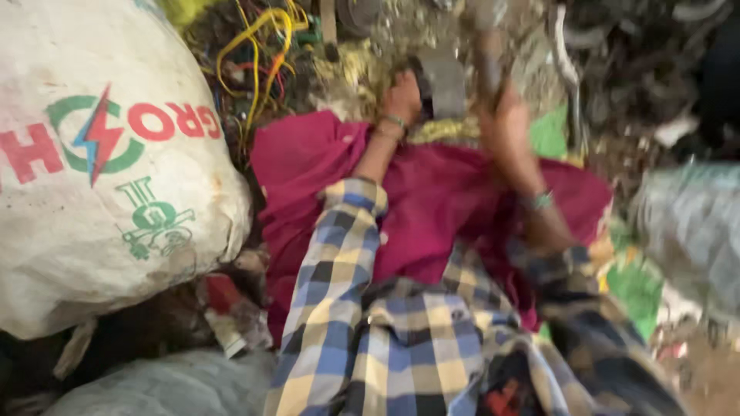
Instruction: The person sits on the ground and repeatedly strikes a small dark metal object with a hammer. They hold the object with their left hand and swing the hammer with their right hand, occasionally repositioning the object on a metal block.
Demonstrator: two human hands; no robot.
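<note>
Left hand [402,96] steadies grey metal block [441,83]; right hand [505,127] grips blurred handle [487,58].

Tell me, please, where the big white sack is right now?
In the head view, the white sack fills the left side, resting against the magenta cloth, left of the left hand and below the yellow wires.

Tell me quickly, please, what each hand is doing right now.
Left hand: closed on a dark grey block.
Right hand: gripping a blurred handle; what tool it is cannot be told.
</note>
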